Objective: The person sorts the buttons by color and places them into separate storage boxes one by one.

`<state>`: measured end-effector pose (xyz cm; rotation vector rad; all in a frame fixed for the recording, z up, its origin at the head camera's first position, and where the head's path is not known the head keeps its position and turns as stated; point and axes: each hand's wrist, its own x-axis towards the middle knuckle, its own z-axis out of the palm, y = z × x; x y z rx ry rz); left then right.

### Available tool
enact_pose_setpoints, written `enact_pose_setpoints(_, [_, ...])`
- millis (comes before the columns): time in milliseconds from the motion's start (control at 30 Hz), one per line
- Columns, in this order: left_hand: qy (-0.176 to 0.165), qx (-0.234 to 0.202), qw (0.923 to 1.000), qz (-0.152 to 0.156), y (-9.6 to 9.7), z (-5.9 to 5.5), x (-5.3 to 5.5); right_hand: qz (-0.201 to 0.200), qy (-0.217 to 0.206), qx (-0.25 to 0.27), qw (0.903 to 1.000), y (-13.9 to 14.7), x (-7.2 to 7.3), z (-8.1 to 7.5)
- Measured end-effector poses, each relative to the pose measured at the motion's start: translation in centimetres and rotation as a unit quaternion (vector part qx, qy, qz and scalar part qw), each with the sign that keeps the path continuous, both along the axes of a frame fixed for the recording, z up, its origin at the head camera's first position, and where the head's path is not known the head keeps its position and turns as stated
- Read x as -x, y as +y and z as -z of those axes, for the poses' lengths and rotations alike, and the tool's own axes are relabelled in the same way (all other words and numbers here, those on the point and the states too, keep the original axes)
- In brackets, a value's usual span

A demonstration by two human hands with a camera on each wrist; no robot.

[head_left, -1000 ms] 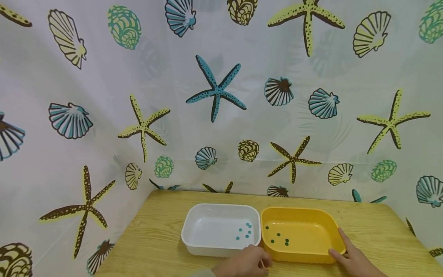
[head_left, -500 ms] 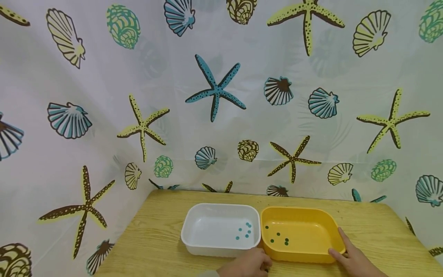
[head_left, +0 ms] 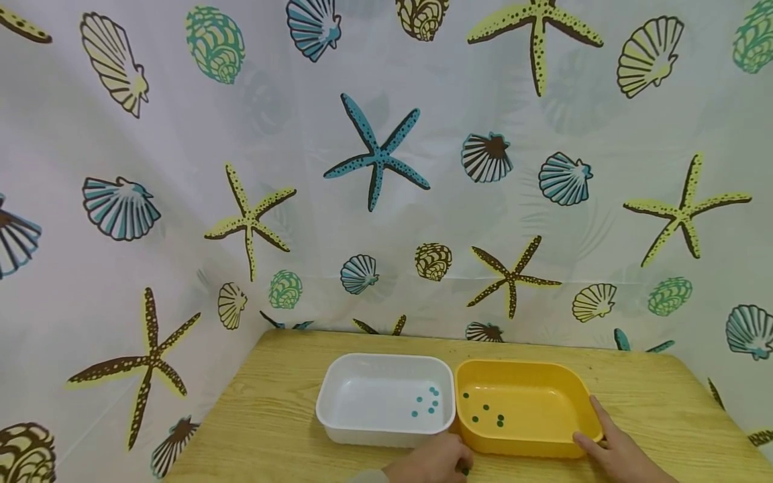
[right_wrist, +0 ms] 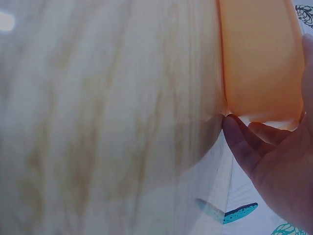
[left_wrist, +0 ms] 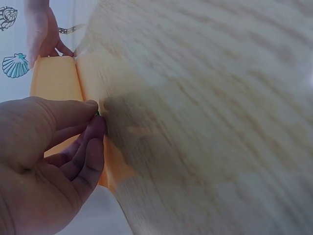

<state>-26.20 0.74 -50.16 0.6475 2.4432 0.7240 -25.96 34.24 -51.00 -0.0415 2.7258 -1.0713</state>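
My left hand [head_left: 430,460] is just in front of where the two tubs meet. Its thumb and index finger pinch a small dark green disc [left_wrist: 98,113], mostly hidden by the fingertips. My right hand [head_left: 617,448] rests against the right end of the yellow tub [head_left: 531,448], thumb at the near corner and fingers spread along the end wall. Several dark green discs [head_left: 486,407] lie in the left part of that tub. The white tub [head_left: 362,436] beside it holds several blue-green discs [head_left: 435,404] near its right wall.
Both tubs stand side by side on a wood-grain table [head_left: 272,396]. A white curtain [head_left: 423,215] printed with shells and starfish hangs behind the table and along its sides.
My left hand has shifted slightly right and down, and a dark green disc now shows at its fingertips. The right hand and both tubs have kept their places.
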Motion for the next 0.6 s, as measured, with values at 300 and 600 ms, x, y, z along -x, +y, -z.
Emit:
enact_pose_setpoints(300, [-0.005, -0.009, 0.9999, -0.003, -0.04, 0.18, -0.14, 0.003, 0.000, 0.002, 1.0000, -0.02, -0.06, -0.07])
enact_pose_setpoints(600, [-0.034, -0.049, 0.9981, -0.018, -0.44, 0.16, -0.51, -0.006, 0.011, 0.004, 0.9999, 0.11, -0.16, 0.07])
